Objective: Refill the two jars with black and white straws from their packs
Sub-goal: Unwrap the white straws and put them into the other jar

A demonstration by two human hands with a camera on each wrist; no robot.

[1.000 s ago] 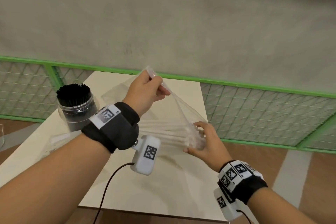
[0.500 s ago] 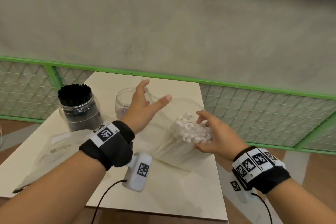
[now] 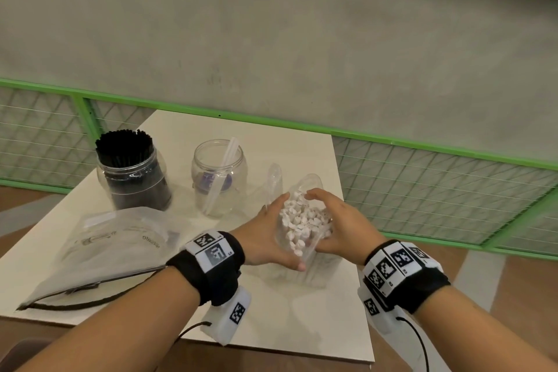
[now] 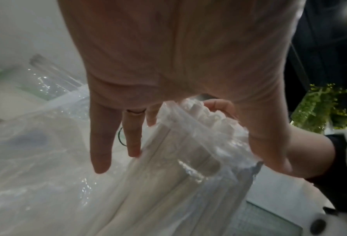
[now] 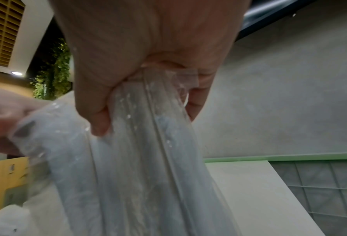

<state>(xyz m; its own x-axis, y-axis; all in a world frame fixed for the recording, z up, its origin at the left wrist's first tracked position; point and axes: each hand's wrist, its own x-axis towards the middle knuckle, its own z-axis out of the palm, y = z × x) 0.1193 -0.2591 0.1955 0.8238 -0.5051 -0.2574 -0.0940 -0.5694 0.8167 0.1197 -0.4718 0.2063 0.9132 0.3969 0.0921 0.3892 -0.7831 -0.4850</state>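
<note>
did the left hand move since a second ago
Yes. The left hand dropped from above the table's far edge, toward the table's near side, and now cups the white straws opposite the right hand.

The head camera looks forward and down over the white square table [image 3: 302, 142]. Both wrist cameras sit close, sharing the clear plastic pack of white straws [image 4: 188, 143].

Both hands [image 3: 305, 231] now around straws [image 3: 302, 222]

black straws [image 3: 123, 145], green railing [image 3: 362, 133]
</note>
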